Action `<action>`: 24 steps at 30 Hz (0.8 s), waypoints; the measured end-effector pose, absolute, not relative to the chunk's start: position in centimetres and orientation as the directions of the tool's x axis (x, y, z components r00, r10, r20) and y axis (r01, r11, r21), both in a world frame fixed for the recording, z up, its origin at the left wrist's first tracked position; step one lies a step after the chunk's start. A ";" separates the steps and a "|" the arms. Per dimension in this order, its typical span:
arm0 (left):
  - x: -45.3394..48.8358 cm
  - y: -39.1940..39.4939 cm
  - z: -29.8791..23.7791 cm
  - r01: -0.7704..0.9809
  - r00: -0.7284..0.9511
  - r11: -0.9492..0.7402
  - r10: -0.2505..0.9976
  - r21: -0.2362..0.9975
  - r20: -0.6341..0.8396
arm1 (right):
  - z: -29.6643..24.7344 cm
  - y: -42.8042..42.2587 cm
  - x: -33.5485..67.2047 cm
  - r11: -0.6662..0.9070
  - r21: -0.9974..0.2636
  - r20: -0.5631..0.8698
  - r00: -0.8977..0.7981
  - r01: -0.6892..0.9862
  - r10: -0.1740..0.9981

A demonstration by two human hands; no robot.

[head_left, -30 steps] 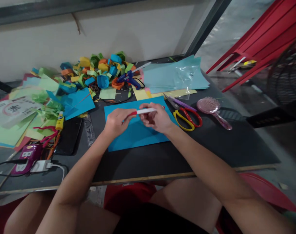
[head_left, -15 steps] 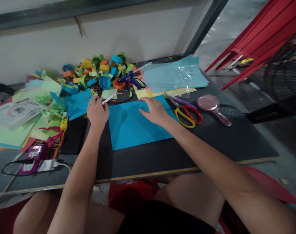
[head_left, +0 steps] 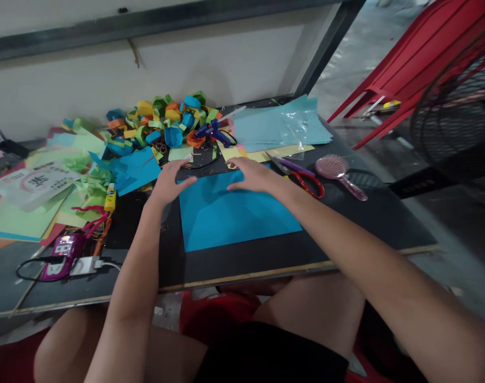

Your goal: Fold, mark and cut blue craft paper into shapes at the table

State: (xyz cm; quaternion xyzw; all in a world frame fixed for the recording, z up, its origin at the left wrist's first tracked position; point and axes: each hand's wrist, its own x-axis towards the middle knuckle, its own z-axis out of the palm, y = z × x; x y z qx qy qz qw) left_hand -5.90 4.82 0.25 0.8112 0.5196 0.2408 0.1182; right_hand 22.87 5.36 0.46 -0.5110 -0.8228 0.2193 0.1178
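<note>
A blue sheet of paper (head_left: 234, 218) lies flat on the dark table in front of me. Over its left upper corner is my left hand (head_left: 171, 183), open, with the thumb stretched out to the right. A white pen (head_left: 188, 158) shows only in part just past its fingertips; the rest is hidden behind the hand. My right hand (head_left: 252, 176) hovers at the sheet's upper edge, also open, thumb and fingers apart with nothing between them. Whether either hand touches the paper I cannot tell. Red-handled scissors (head_left: 312, 185) lie right of the sheet, partly behind my right forearm.
A pile of folded paper pieces (head_left: 162, 122) and a blue glue gun (head_left: 214, 132) are at the back. Light blue sheets (head_left: 262, 125) lie beyond my right hand, a pink hairbrush (head_left: 336, 169) to the right. On the left are a glue stick (head_left: 110, 197) and loose papers (head_left: 30, 218).
My left hand has moved right, its thumb spreading over the blue sheet and covering most of the pen. The right hand stays near the upper edge. The view has shifted slightly.
</note>
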 end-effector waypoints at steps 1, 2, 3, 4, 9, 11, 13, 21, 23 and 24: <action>-6.0 4.6 0.2 0.812 0.405 -0.461 0.887 0.359 0.223 | 0.6 5.0 23.2 0.389 -0.451 -0.064 -0.463 0.803 0.884; -6.1 4.5 0.1 0.839 0.431 -0.467 0.884 0.279 0.183 | 0.7 4.6 23.4 0.397 -0.426 -0.090 -0.475 0.813 0.875; -6.2 4.4 0.0 0.862 0.434 -0.458 0.888 0.218 0.149 | 0.8 4.3 23.6 0.404 -0.412 -0.105 -0.483 0.817 0.869; -6.4 4.3 -0.2 0.875 0.432 -0.447 0.894 0.188 0.117 | 0.9 4.0 23.7 0.409 -0.408 -0.110 -0.488 0.816 0.866; -6.7 5.2 -0.9 0.824 0.454 -0.474 0.880 0.310 0.139 | 1.0 4.1 23.9 0.440 -0.358 -0.103 -0.504 0.823 0.858; -6.3 5.5 -0.5 0.765 0.448 -0.506 0.863 0.398 0.235 | 1.3 4.4 24.0 0.466 -0.324 -0.034 -0.503 0.823 0.864; -5.6 5.2 0.7 0.711 0.356 -0.536 0.833 0.456 0.424 | 2.2 3.9 24.4 0.502 -0.291 0.206 -0.459 0.814 0.864; -5.0 -3.8 8.5 0.496 0.468 -0.831 0.499 0.250 0.729 | 4.4 -6.8 28.0 0.504 -0.042 0.863 -0.223 0.863 0.454; -5.8 -5.3 7.9 0.513 0.571 -0.809 0.571 0.287 0.589 | 2.3 -8.4 28.8 0.557 -0.014 0.818 -0.311 0.830 0.484; -6.3 -5.7 7.2 0.525 0.602 -0.785 0.616 0.330 0.508 | 1.0 -8.9 29.1 0.598 -0.014 0.775 -0.369 0.802 0.513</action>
